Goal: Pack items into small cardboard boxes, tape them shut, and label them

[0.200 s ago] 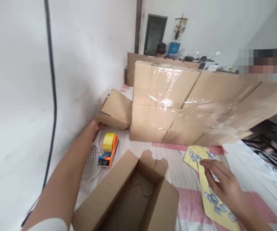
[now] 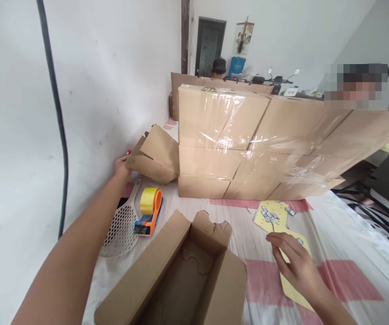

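Note:
My left hand (image 2: 122, 168) reaches to the far left, against the left end of a loose open cardboard piece (image 2: 160, 151). Its fingers are curled and partly hidden, with a small red thing (image 2: 128, 152) showing at their tips; I cannot make out what it is. Over a yellow patterned sheet (image 2: 294, 291) hovers my right hand (image 2: 294, 262), fingers stretched forward, thumb apart beneath, nothing visible in it. Between my arms stands an open cardboard box (image 2: 154, 266), its flaps up and its inside bare apart from a curved cut flap.
Beside my left forearm lie an orange tape dispenser (image 2: 155, 212) with yellow tape and a white perforated fly swatter (image 2: 122, 230). Plastic-wrapped stacked boxes (image 2: 215, 131) block the far side. A white wall (image 2: 113, 67) bounds the left. Two people are beyond the stack.
My left hand has moved farther along the left edge of the loose cardboard, and a red thing now shows at its fingers. The view has shifted slightly right.

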### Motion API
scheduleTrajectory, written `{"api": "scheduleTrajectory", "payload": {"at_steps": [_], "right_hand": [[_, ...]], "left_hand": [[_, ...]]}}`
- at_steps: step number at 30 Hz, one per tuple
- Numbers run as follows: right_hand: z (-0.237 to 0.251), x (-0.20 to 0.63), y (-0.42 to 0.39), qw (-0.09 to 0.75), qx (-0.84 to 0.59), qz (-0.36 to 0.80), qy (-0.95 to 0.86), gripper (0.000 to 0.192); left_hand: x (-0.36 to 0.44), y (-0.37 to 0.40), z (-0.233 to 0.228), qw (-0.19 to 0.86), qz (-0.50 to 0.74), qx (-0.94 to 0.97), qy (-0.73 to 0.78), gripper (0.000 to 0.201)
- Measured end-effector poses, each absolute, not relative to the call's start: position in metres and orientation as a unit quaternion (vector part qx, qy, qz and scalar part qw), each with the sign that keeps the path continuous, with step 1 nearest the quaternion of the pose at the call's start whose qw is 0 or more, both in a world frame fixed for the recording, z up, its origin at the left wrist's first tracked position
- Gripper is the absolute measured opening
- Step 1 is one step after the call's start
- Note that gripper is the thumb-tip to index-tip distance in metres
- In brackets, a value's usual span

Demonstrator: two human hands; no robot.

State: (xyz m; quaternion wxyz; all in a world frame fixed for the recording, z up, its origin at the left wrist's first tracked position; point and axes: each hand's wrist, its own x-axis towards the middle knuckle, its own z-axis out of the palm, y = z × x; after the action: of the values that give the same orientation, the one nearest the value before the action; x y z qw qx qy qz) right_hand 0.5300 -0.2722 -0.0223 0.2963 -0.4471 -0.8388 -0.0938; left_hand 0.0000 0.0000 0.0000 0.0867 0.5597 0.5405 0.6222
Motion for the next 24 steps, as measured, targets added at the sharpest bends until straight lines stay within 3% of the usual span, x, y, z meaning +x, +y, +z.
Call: {"api": "scheduleTrajectory", "payload": {"at_steps": [7,11,15,24], "right_hand": [[-0.05,0.515,-0.275,0.313,-0.427,-0.022,-0.848,0.025],[-0.064,0.508,-0.28,0.345,-0.413,0.004,-0.843,0.027],[-0.068,0.502,-0.288,0.379,-0.385,0.03,-0.841,0.03],[-0.069,0.501,-0.308,0.452,-0.35,0.042,-0.819,0.031]], "left_hand": [[-0.037,-0.039,0.073,-0.018,0.613,0.469,0.635,0.018],[-0.008,-0.112,0.109,-0.175,0.609,0.483,0.605,0.019],[0.043,-0.196,0.115,-0.271,0.609,0.472,0.577,0.024],[0.09,-0.323,0.129,-0.242,0.661,0.45,0.55,0.028]]}}
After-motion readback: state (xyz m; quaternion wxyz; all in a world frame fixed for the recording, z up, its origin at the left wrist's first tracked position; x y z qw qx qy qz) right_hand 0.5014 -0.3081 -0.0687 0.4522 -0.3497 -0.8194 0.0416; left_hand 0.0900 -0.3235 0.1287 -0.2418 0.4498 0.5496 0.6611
